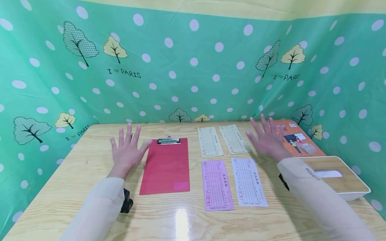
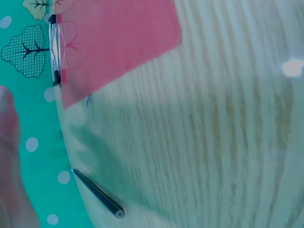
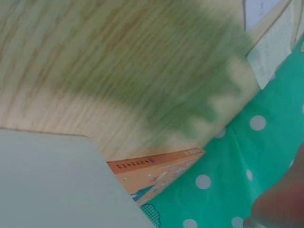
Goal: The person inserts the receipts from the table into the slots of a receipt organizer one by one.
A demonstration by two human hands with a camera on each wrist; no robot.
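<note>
My left hand (image 1: 126, 152) is held with fingers spread, left of a red clipboard (image 1: 166, 167), and grips nothing. In the left wrist view a dark pen (image 2: 99, 194) lies near the table's far edge; the hand mostly hides it in the head view. My right hand (image 1: 268, 140), also spread and holding nothing, is beside the printed slips. A pink slip (image 1: 217, 185) and a white slip (image 1: 249, 182) lie in front of two pale slips, one on the left (image 1: 210, 142) and one on the right (image 1: 234, 139).
At the right stands a white tissue box (image 1: 356, 180) with a wood-look lid, partly behind the right sleeve. An orange illustrated box (image 1: 304, 144) is behind it. A green dotted curtain (image 1: 193, 73) hangs along the back and sides of the wooden table (image 1: 163, 217).
</note>
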